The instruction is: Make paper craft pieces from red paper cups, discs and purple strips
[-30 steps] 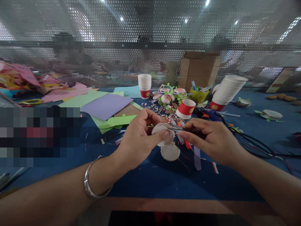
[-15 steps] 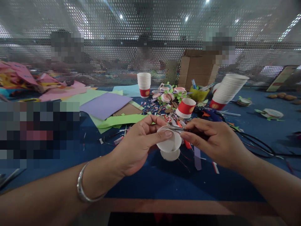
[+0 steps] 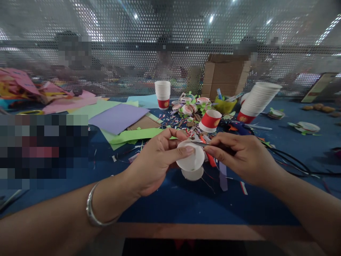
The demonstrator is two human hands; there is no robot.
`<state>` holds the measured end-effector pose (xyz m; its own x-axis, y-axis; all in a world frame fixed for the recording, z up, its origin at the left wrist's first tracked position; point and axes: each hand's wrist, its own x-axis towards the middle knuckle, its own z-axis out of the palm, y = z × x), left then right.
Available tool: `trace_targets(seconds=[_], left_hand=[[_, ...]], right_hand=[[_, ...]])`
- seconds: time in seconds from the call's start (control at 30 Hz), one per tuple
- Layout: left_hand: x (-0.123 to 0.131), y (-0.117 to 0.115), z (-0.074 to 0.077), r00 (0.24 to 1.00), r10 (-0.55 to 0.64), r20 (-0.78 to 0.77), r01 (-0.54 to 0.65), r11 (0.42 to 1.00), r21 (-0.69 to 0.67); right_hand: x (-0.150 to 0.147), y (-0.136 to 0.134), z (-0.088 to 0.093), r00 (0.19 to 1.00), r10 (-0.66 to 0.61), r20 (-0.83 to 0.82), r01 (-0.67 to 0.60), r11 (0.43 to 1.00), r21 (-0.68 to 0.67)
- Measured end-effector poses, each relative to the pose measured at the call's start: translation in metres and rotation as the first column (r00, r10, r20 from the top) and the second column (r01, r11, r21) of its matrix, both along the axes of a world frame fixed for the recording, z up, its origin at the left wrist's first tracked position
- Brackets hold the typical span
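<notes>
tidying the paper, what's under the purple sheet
Light green paper and brown cardboard show past the edges of the purple sheet; anything lying wholly beneath it is covered and cannot be seen.

Matt paper cup bottom (image 3: 196,160), metal blade (image 3: 199,143), shiny metal bracelet (image 3: 90,210)

1. Box (image 3: 222,80): brown cardboard, upright.
2. Mesh (image 3: 119,21): behind the box, stretching out to both sides of it.
3. Tall cup stack (image 3: 258,99): right of the box and nearer, leaning right.
4. Short cup stack (image 3: 162,94): left of the box, upright.
5. Yellow holder (image 3: 224,107): in front of the box.
6. Purple sheet (image 3: 119,117): left of the box and nearer, overlapping green paper (image 3: 93,109).
7. Pink paper (image 3: 60,106): well left of the box.
8. Brown lumps (image 3: 318,106): well right of the box.
</notes>
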<state>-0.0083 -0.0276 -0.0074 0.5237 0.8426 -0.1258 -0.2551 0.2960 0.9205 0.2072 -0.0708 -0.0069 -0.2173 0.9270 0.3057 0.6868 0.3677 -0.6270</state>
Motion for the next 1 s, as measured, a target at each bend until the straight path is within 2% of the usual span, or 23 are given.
trace_targets(seconds=[0.2, 0.37, 0.53, 0.63, 0.77, 0.9, 1.0], left_hand=[[0.0, 0.003, 0.001, 0.998, 0.018, -0.054, -0.017, 1.0, 0.026], [0.0, 0.002, 0.0, 0.996, 0.016, -0.087, -0.01, 0.997, 0.07], [0.0, -0.001, -0.002, 0.99, -0.02, -0.137, 0.037, 0.991, 0.126], [0.0, -0.001, -0.002, 0.988, -0.05, -0.144, 0.067, 0.991, 0.117], [0.0, 0.003, -0.002, 0.989, -0.003, -0.151, 0.024, 0.99, 0.137], [0.0, 0.003, -0.001, 0.98, 0.085, -0.179, -0.05, 0.981, 0.189], [-0.001, -0.001, 0.0, 0.962, 0.031, -0.27, 0.019, 0.983, 0.183]], right_hand=[[0.002, 0.004, 0.0, 0.999, -0.032, -0.025, 0.031, 0.998, -0.055], [0.0, 0.006, 0.003, 0.986, -0.066, -0.154, 0.05, 0.993, -0.105], [-0.006, 0.007, -0.002, 0.931, -0.044, -0.361, -0.042, 0.973, -0.227], [-0.009, 0.007, -0.005, 0.91, -0.018, -0.414, -0.104, 0.957, -0.271], [-0.01, 0.007, -0.003, 0.903, -0.024, -0.428, -0.094, 0.963, -0.252], [-0.007, 0.006, 0.001, 0.931, -0.086, -0.354, 0.024, 0.984, -0.178], [-0.005, 0.006, -0.001, 0.957, -0.114, -0.267, 0.086, 0.99, -0.115]])
